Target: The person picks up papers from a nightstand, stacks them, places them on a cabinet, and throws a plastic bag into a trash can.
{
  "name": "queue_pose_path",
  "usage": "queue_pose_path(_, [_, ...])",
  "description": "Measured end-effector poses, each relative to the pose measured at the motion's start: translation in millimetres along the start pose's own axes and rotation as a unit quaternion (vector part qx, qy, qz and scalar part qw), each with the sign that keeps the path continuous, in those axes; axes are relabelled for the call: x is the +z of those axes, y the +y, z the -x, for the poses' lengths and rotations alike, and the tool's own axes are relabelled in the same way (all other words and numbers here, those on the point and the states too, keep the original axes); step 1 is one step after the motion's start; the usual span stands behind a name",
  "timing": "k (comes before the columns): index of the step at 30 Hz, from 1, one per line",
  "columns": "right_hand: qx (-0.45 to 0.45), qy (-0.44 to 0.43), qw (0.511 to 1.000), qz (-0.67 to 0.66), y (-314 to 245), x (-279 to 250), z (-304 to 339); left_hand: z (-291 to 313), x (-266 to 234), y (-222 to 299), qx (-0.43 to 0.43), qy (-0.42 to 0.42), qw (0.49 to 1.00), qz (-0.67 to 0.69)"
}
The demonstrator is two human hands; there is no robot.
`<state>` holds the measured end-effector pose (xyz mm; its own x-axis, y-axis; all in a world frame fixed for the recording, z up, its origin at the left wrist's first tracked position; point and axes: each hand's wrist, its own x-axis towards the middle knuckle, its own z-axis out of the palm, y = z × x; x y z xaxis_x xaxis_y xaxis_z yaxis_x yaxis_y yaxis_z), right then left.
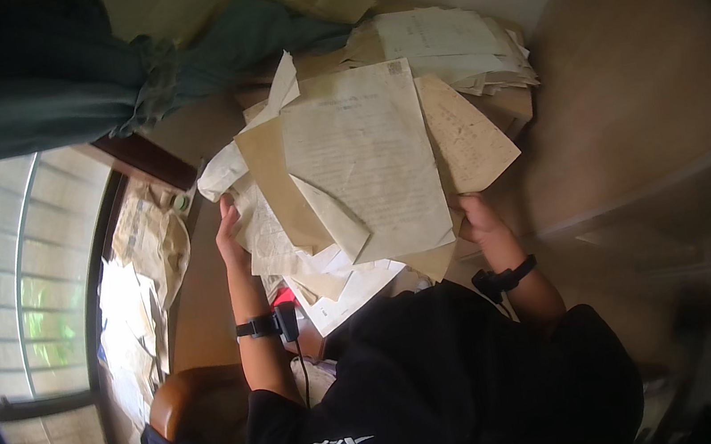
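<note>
A loose, uneven stack of papers (366, 167) spreads out in front of me between my two hands. On top lies a large printed sheet with a dark square mark at its upper right corner; its lower left edge is folded over. Brown and cream sheets stick out at several angles. At the left edge, my left hand (231, 229) is closed on the stack, its thumb upward and other fingers mostly hidden. By the lower right edge, my right hand (479, 219) grips the stack, its fingers partly behind the sheets. A tan sheet (465, 136) juts out above that hand.
Another pile of papers (439, 40) stands at the far side, beside a dark green curtain (226, 55). More papers and a crumpled brown bag (151, 235) lie along the window (29, 265) at left. A wooden chair (204, 404) is near my left elbow.
</note>
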<state>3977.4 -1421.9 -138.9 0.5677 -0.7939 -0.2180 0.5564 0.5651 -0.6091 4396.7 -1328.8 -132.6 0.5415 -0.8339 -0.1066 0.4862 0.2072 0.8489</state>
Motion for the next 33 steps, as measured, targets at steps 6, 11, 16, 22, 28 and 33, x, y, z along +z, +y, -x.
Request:
queue_pose_path(6, [-0.078, 0.040, 0.996, 0.002, -12.2, -18.0, 15.0, -36.6, 78.1, -16.1, -0.035, -0.128, 0.990, -0.044])
queue_pose_path(11, [-0.103, 0.080, 0.991, -0.015, -0.8, -27.3, 19.5, -77.5, 112.7, -28.0, -0.028, -0.225, 0.967, -0.116])
queue_pose_path(16, [-0.154, 0.106, 0.981, -0.058, 23.5, -46.6, 24.2, -98.6, 155.0, -35.7, -0.059, -0.369, 0.920, -0.116])
queue_pose_path(22, [-0.222, 0.078, 0.968, -0.091, 50.4, -40.7, 35.0, -105.3, 174.5, -42.3, -0.082, -0.436, 0.889, -0.113])
queue_pose_path(28, [-0.291, 0.091, 0.952, -0.041, 56.8, -12.9, 57.5, -80.4, 202.6, -25.1, -0.082, -0.517, 0.848, -0.082])
queue_pose_path(33, [-0.333, 0.102, 0.937, -0.021, 65.0, -11.8, 65.5, -92.8, 208.2, -30.3, -0.051, -0.560, 0.822, -0.089])
